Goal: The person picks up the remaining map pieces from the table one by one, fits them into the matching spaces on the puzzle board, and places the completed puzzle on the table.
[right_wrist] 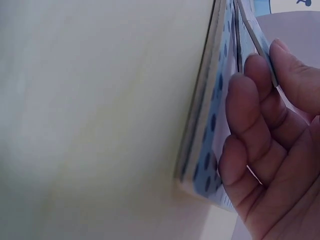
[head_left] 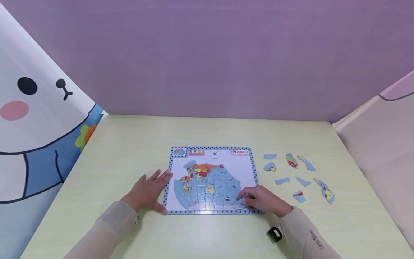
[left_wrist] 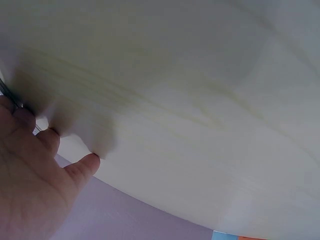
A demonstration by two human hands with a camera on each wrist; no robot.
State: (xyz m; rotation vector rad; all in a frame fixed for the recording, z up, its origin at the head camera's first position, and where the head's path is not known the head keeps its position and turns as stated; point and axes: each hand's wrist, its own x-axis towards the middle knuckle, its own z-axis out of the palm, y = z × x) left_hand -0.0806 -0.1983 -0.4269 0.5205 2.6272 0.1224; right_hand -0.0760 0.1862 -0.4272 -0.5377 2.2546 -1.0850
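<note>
A world map jigsaw board [head_left: 247, 171] with a blue dotted border lies flat on the table, its lower part largely filled with fitted pieces. My left hand [head_left: 148, 190] rests with fingers spread at the board's left edge, fingertips on the border; the left wrist view shows its palm side [left_wrist: 30, 175]. Over the map's lower right, my right hand [head_left: 263, 199] pinches a thin blue puzzle piece [right_wrist: 261, 41] between thumb and fingers. That piece is tilted up from the board in the right wrist view, and the fingers partly hide it from the head view.
Several loose pieces lie right of the board, among them a blue strip [head_left: 270, 156], a green and red piece [head_left: 291, 161] and a long yellow and blue piece [head_left: 325, 191]. A small black device [head_left: 275, 234] sits by the right cuff. A purple backdrop [head_left: 213, 64] stands behind the table.
</note>
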